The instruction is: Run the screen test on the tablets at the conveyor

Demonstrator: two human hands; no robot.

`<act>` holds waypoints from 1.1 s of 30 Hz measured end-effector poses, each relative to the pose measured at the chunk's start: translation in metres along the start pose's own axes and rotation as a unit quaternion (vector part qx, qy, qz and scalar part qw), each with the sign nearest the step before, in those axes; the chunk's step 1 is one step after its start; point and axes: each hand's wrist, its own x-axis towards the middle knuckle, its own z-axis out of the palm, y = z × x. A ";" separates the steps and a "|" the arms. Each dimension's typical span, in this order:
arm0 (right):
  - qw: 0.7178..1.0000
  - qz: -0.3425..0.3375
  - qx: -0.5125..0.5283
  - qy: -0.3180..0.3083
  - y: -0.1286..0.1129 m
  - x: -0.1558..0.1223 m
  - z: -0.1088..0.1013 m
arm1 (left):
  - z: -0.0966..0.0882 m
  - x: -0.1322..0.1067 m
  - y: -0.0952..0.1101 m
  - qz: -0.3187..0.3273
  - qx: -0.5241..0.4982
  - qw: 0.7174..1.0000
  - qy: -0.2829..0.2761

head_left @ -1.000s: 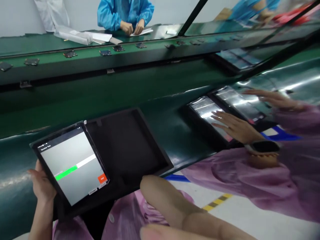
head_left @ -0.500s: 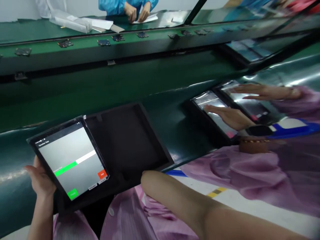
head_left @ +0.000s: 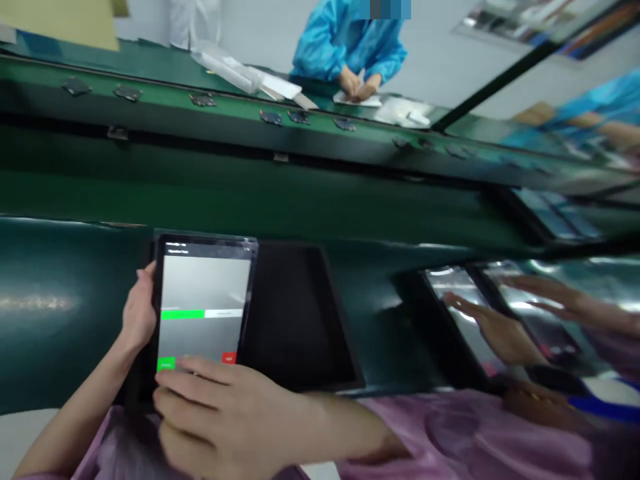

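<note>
A black tablet (head_left: 203, 300) with a lit grey screen shows a green progress bar, a green button at lower left and a red button at lower right. My left hand (head_left: 139, 317) grips its left edge. My right hand (head_left: 220, 413) lies across the tablet's bottom edge, fingers curled, one fingertip at the green button. The tablet leans over the left part of a black foam tray (head_left: 300, 320) on the green belt.
At the right, a co-worker in a pink sleeve (head_left: 480, 433) touches two more tablets (head_left: 465, 313). The green conveyor (head_left: 75, 293) runs across; a higher belt carries several small dark parts (head_left: 273, 118). A person in blue (head_left: 353, 50) works at the back.
My right hand has come in from the lower right to the tablet's bottom edge. A green button has appeared on the screen. The view has swung, and the tablet now stands more upright.
</note>
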 end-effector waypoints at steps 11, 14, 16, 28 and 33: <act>0.992 -0.024 -0.121 0.016 0.042 -0.052 0.035 | 0.007 0.002 -0.010 -0.019 -0.213 0.972 -0.100; 0.981 0.093 -0.139 0.094 0.060 -0.064 0.030 | 0.008 0.002 -0.012 -0.022 -0.240 0.966 -0.092; 0.977 0.133 -0.124 0.108 0.069 -0.072 0.031 | 0.008 0.003 -0.014 -0.023 -0.244 0.966 -0.086; 0.490 0.537 0.593 0.345 0.082 -0.048 0.049 | 0.003 0.006 -0.025 -0.134 -0.355 0.915 -0.138; 0.425 0.540 0.598 0.413 0.074 -0.042 0.048 | -0.006 -0.014 0.011 -0.073 -0.345 0.911 -0.214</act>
